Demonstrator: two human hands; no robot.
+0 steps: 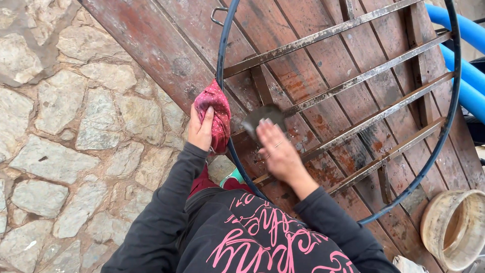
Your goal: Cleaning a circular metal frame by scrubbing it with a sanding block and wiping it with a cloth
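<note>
Round metal grate [353, 81] beside bucket [454, 227]

A stone pavement [76, 136] of irregular grey and beige slabs with pale joints fills the left half of the view. Slanting across the upper middle and right lies a surface of worn reddish-brown wooden planks [166, 48], stained dark in places. A small metal loop handle [217, 15] sits on the planks near the top. Bright blue pipes [467, 55] run along the upper right edge. At the lower right stands a round, dirty beige bucket [454, 227], its opening turned towards the camera.
</note>
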